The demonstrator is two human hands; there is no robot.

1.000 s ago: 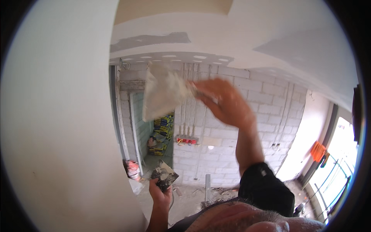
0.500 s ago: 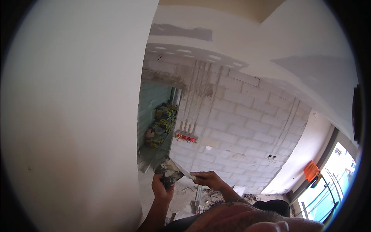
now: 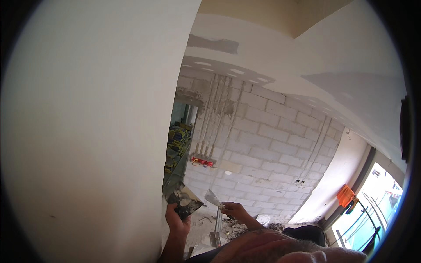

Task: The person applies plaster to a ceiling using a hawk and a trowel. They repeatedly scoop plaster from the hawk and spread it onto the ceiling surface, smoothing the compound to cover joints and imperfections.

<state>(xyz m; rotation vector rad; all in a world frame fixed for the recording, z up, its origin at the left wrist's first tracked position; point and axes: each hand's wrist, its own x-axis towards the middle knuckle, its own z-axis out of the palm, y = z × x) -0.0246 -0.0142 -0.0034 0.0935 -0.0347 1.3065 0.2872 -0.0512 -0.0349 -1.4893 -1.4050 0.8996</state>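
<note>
My left hand (image 3: 177, 220) is closed round the lower edge of a dark, roughly square plate (image 3: 186, 211). A smear of cream-coloured filler (image 3: 183, 195) lies on that plate, which is tilted. To its right, my right hand (image 3: 236, 211) grips a putty knife (image 3: 213, 198) by the handle. Its pale, wide blade points up and to the left, with a gap between it and the plate. The smooth off-white wall (image 3: 92, 131) rises close by on my left.
Ahead stands a bare block wall (image 3: 272, 144) with red electrical boxes (image 3: 202, 162) and vertical cable chases. Yellow-and-dark bags (image 3: 179, 136) are stacked in a doorway. Rubble (image 3: 232, 228) litters the floor. An orange cloth (image 3: 345, 195) hangs by the bright opening at right.
The putty knife has come away from the plate toward the right, leaving a gap. My view has turned slightly, so the near wall fills more of the left side.
</note>
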